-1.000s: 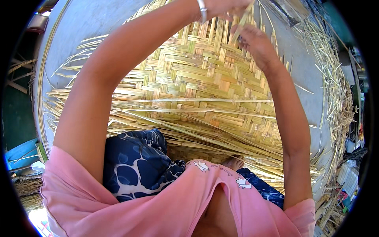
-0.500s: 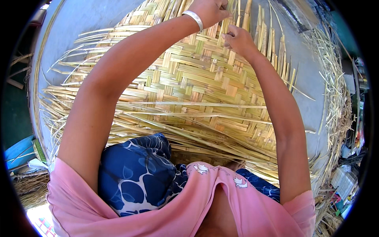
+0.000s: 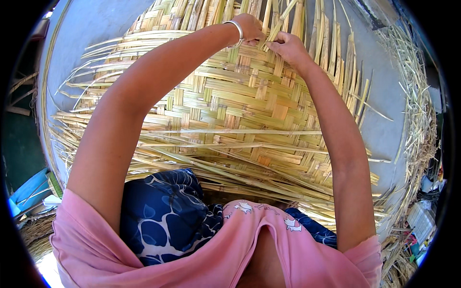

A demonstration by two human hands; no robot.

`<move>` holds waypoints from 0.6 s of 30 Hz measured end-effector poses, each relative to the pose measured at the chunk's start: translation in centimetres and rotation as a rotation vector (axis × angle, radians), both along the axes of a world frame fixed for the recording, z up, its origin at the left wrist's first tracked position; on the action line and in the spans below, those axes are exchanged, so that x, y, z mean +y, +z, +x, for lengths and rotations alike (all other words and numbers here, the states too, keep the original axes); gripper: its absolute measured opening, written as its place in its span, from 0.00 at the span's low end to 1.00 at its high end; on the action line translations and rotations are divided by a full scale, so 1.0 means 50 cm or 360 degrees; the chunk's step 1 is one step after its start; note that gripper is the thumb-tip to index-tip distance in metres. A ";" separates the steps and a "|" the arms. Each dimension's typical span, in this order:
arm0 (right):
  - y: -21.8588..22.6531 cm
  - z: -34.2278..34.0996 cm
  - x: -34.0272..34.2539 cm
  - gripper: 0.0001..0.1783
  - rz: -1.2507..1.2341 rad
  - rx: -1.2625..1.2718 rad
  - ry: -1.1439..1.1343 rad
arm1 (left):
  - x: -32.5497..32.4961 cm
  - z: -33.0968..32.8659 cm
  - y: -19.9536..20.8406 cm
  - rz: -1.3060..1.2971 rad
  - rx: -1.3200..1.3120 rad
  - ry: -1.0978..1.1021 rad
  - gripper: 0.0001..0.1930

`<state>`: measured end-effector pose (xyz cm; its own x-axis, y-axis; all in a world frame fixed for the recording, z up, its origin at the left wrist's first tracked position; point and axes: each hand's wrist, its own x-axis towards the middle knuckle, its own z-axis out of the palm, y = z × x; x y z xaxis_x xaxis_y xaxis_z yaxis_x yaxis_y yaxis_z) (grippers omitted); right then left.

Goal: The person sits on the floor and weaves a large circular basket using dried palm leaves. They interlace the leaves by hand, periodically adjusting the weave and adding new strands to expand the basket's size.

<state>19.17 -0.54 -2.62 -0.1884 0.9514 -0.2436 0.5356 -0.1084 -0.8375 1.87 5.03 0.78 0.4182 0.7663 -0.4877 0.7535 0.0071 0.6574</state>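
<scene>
A large woven mat (image 3: 230, 91) of flat yellow-green split-cane strips spreads out before me, its loose ends fanning past the edges. At its far part both my arms reach forward, and the hands are close together. My right hand (image 3: 289, 48) pinches the lower end of a cane strip (image 3: 282, 22) that slants up and to the right. Just left of it, my left hand (image 3: 249, 30), with a pale bangle (image 3: 238, 34) at the wrist, has its fingers curled in around the strips there. Its fingertips are partly hidden.
Long loose cane strips (image 3: 240, 165) cross the near part of the mat by my knees. The grey floor (image 3: 103, 24) borders the mat. Heaped shavings (image 3: 418, 101) lie along the right, beside assorted clutter (image 3: 422, 218). A blue object (image 3: 30, 191) is at the left.
My left hand has come down and nearer the right hand. A slanting strip now stands out between them, its end in my right fingers. The view has shifted slightly.
</scene>
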 end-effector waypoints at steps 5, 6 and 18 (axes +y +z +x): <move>0.015 -0.003 -0.002 0.10 -0.0246 0.0176 -0.0079 | 0.037 0.017 -0.062 0.0132 0.0175 -0.0099 0.12; 0.012 0.001 -0.002 0.10 -0.0286 0.0262 -0.0101 | 0.031 0.028 -0.051 -0.0059 0.0185 0.0170 0.11; 0.018 0.000 -0.006 0.11 -0.0397 0.0520 -0.0109 | -0.015 -0.007 -0.034 0.0933 0.0106 -0.0073 0.17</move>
<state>19.19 -0.83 -1.70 -0.2322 0.8838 -0.4062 0.2306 -0.3557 -0.9057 1.52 4.28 -0.92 0.4401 0.8978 -0.0149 0.7845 -0.3764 0.4929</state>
